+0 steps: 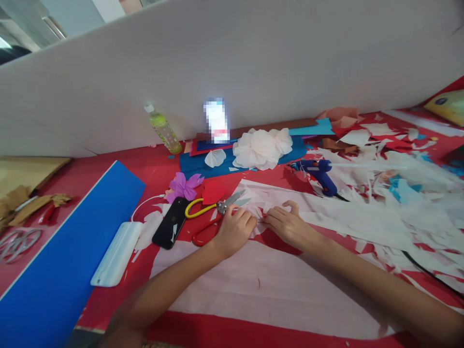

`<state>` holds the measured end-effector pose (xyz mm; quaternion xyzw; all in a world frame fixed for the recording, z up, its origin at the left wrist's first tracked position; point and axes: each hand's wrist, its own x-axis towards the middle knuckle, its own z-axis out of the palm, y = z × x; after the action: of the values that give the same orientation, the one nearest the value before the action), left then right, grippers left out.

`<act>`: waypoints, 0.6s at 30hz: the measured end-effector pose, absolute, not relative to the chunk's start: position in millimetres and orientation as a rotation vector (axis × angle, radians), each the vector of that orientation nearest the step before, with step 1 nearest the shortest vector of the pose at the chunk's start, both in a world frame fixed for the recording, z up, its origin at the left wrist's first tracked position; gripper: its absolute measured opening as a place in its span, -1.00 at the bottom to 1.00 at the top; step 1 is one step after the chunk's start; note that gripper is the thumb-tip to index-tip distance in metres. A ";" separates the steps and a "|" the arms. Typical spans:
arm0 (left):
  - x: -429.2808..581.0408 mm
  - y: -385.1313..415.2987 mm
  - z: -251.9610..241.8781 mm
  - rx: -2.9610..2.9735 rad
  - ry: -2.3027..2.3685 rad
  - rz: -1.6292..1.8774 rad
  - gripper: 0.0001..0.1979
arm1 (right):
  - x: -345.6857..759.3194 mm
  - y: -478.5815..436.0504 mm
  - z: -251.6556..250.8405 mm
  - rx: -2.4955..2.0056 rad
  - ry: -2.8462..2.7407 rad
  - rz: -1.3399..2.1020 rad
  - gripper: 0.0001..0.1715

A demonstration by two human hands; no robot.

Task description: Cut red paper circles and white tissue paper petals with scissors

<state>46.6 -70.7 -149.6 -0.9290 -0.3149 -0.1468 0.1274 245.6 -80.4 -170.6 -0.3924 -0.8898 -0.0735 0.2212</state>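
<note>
My left hand point(237, 227) and my right hand point(286, 223) meet over the middle of the red table. Their closed fingertips pinch a small pale pink paper petal point(256, 212) between them. Just left of my left hand lie scissors point(222, 207) with one yellow and one red handle, their blades partly behind that hand. Below my wrists spreads a wide pale pink paper sheet point(268, 280). A long white paper strip point(348, 222) runs off to the right behind my right hand. Beyond the hands, a ruffled pale paper flower point(261, 149) rests on blue paper point(195, 166).
A blue glue gun point(319, 175) lies right of centre, among white paper scraps point(377, 179). On the left are a black phone point(174, 223), a white power bank point(116, 253), a purple paper flower point(184, 185) and a blue board point(72, 246). A bottle point(164, 130) leans near the partition point(232, 63).
</note>
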 end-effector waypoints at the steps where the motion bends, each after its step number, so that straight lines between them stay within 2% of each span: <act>1: 46.6 -70.7 -149.5 -2.704 -0.917 -0.420 -0.80 | 245.3 -80.6 -169.6 -1.085 -2.458 -0.197 -0.64; 11: 45.8 -69.5 -148.6 -2.701 -0.914 -0.453 -0.78 | 245.5 -78.9 -158.9 -1.149 -2.355 0.197 -0.68; 18: 45.3 -71.9 -139.0 -2.710 -0.913 -0.357 -0.81 | 244.3 -79.8 -158.0 -1.229 -2.370 0.230 -0.73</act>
<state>45.3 -71.9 -139.0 -0.9324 -0.3141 -0.1227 0.1296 244.3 -79.8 -158.0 -0.4464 -0.8610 0.0837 0.2290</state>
